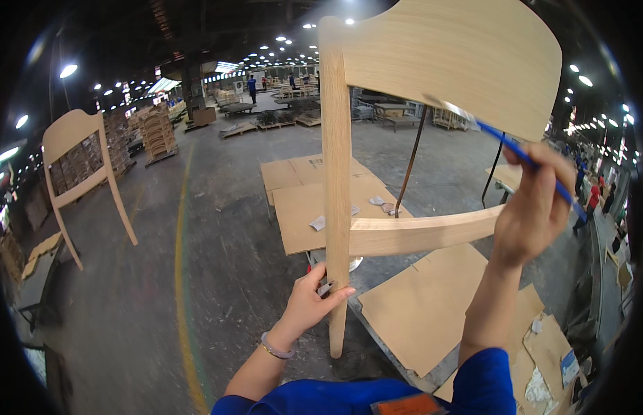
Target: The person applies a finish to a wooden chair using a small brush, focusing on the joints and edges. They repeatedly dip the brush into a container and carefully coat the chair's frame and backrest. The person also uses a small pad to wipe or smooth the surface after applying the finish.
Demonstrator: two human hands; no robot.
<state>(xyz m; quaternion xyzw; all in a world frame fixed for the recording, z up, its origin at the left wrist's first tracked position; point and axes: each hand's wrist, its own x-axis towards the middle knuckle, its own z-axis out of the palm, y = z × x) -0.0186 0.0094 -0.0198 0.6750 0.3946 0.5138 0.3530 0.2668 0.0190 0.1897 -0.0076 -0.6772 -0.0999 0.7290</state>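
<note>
A pale wooden chair back frame (337, 152) hangs in front of me, with a wide curved top panel (460, 59) and a lower crossrail (418, 234). My left hand (310, 304) grips its left leg near the lower end, thumb across the front. Something small and dark shows by those fingers, too small to name. In my right hand (536, 200) is a slim blue-handled paintbrush (501, 138), pinched and pointing up and left. Its pale tip meets or nearly meets the panel's lower edge; I cannot tell which.
Cardboard sheets (425, 304) cover the bench below, with crumpled scraps (380, 203) on them. Two dark rods (411, 162) rise behind the frame. Another chair back frame (76, 176) hangs at left. Stacked wooden parts (157, 135) and people (251, 88) are farther off.
</note>
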